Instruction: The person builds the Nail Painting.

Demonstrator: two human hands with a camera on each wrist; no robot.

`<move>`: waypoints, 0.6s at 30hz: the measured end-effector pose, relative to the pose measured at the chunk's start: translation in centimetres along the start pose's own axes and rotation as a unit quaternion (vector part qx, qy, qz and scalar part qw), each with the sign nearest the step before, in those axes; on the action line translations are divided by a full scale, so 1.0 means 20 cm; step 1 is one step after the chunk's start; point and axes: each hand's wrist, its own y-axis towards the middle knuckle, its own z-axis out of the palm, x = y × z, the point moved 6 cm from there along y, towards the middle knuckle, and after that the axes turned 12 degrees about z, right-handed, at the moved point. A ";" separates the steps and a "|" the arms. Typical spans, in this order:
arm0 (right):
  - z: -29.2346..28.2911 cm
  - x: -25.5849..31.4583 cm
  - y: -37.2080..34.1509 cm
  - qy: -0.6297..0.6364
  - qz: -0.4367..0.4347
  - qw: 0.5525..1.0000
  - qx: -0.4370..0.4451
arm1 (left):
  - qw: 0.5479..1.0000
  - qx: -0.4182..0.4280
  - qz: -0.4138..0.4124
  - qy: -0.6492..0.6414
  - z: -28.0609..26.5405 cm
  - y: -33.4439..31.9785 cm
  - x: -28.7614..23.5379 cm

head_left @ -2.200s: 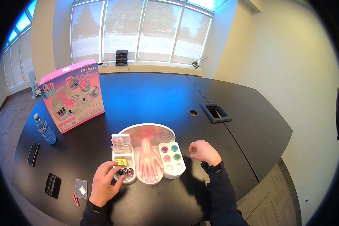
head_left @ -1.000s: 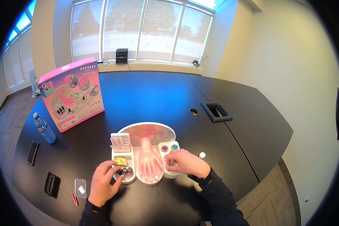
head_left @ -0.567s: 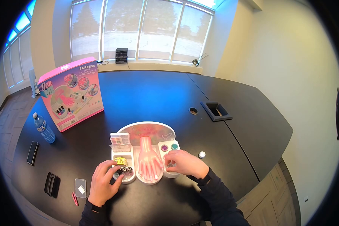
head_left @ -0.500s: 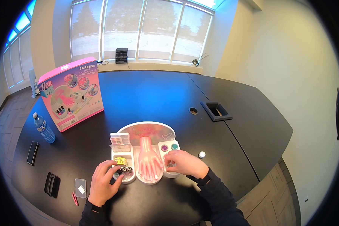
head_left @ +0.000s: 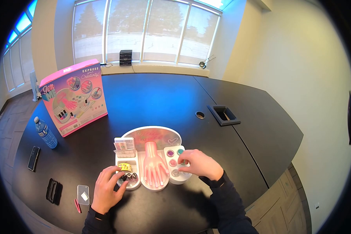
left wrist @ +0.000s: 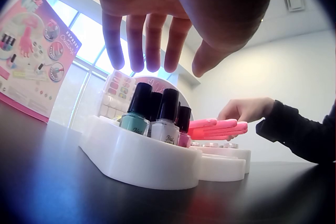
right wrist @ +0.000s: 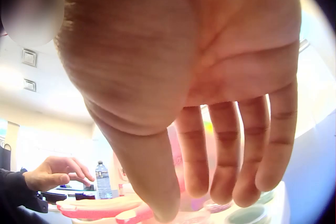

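Note:
A white toy manicure stand (head_left: 155,189) bears a pink model hand (head_left: 155,165) in its middle. Over the stand's left section, my left hand (head_left: 108,188) hovers with relaxed fingers. In the left wrist view those fingers hang above several black-capped nail polish bottles (left wrist: 166,116) and hold nothing. My right hand (head_left: 202,163) is over the outer edge of the pot tray (head_left: 179,181), its fingers loosely bent down. No thing shows between thumb and fingers in the right wrist view. A purple pot (head_left: 170,153), a pink pot (head_left: 172,162) and a silvery pot (head_left: 175,172) sit in the tray's left column.
A yellow patterned roll (head_left: 124,167) and a clear card holder (head_left: 124,146) stand in the left section. Farther left are a pink box (head_left: 76,97), a water bottle (head_left: 46,133), a phone (head_left: 34,158), a black case (head_left: 54,191), a clear case (head_left: 83,194) and pink tweezers (head_left: 78,206).
My right hand first came in over the pot tray, then drew back right, leaving the silvery pot in a lower slot. A small white pot on the table is now behind that hand. My left hand stayed.

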 end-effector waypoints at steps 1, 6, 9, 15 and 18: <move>-0.02 -0.04 0.00 0.016 0.023 1.000 -0.001 | 1.000 0.000 0.000 0.000 0.00 0.00 0.00; -0.12 -0.18 -0.01 0.003 0.071 0.997 -0.037 | 1.000 0.001 0.000 -0.001 0.00 0.00 0.00; -0.13 -0.34 -0.01 -0.060 0.165 0.984 -0.040 | 1.000 0.001 0.001 -0.001 0.00 0.00 0.00; -0.12 -0.59 -0.04 -0.096 0.289 0.952 -0.030 | 1.000 0.000 0.000 -0.004 0.00 0.00 0.00; -0.11 -0.69 -0.05 -0.109 0.338 0.935 -0.017 | 1.000 -0.001 0.000 -0.004 0.00 0.00 0.00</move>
